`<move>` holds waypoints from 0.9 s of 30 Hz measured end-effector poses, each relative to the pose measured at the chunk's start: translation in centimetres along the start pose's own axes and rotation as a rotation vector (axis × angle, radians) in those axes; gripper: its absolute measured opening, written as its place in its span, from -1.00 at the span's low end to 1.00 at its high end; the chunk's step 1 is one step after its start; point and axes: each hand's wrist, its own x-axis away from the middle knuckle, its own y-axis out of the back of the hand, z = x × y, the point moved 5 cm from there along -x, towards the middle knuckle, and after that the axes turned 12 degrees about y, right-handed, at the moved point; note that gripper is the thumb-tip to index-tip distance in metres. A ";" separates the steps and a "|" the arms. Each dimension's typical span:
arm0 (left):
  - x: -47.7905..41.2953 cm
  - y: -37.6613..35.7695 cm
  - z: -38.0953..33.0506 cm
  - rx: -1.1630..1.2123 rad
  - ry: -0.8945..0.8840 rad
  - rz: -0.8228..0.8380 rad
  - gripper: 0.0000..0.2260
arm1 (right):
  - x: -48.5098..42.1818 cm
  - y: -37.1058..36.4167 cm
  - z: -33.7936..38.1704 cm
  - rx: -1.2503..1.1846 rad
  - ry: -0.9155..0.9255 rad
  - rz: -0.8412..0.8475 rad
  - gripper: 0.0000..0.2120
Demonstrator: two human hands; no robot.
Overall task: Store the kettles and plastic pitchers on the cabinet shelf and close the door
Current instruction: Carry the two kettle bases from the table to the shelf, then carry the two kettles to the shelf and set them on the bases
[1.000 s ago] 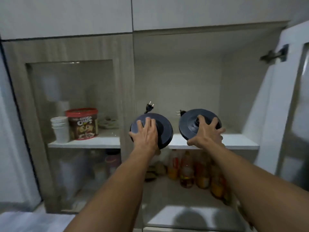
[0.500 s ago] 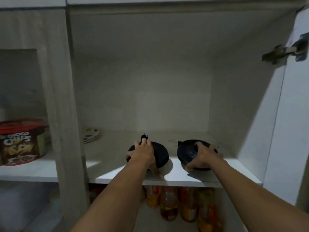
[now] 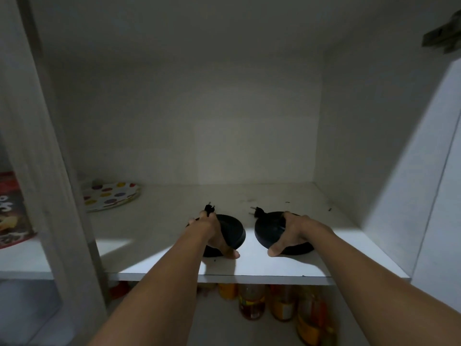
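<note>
Two round black kettle bases rest on the white cabinet shelf (image 3: 154, 245), each with a short plug sticking up at its far side. My left hand (image 3: 212, 231) grips the left base (image 3: 233, 229), which is tilted with its left edge raised. My right hand (image 3: 296, 229) holds the right base (image 3: 268, 229), which lies nearly flat on the shelf. The open cabinet door (image 3: 434, 171) stands at the right, its hinge (image 3: 441, 37) at the top. No kettle or pitcher is in view.
A stack of polka-dot paper plates (image 3: 109, 196) lies at the shelf's back left. A red snack tub (image 3: 12, 208) sits in the left compartment behind a wooden divider (image 3: 50, 146). Several bottles (image 3: 252, 303) stand on the shelf below.
Both hands have brought the two bases from the shelf's front edge onto the shelf and lowered them. The view has moved closer to the cabinet.
</note>
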 end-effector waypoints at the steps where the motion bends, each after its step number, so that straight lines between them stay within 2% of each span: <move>1: 0.0 -0.1 0.0 0.004 -0.002 -0.008 0.20 | 0.0 -0.2 0.0 -0.001 0.001 0.000 0.30; 5: 0.2 -0.5 0.3 0.073 -0.013 -0.016 0.16 | 0.1 -0.5 -0.5 -0.007 -0.004 -0.025 0.27; 9: 0.4 -1.4 0.9 0.229 0.035 -0.068 0.27 | 0.5 -0.9 -0.5 -0.023 -0.031 -0.059 0.28; 12: 2.1 -1.9 1.6 0.301 0.032 -0.187 0.27 | 2.1 -1.0 0.7 0.013 -0.035 -0.161 0.19; 16: 6.2 -2.1 4.3 0.310 0.009 -0.268 0.16 | 5.7 -1.6 4.7 0.051 0.079 -0.282 0.06; 21: 12.7 -1.7 12.2 0.317 0.086 -0.381 0.05 | 10.6 -4.6 12.1 -0.025 0.216 -0.290 0.08; 27: 24.1 -4.9 28.7 0.367 0.341 -0.403 0.01 | 19.9 -12.6 25.5 0.003 0.454 -0.155 0.05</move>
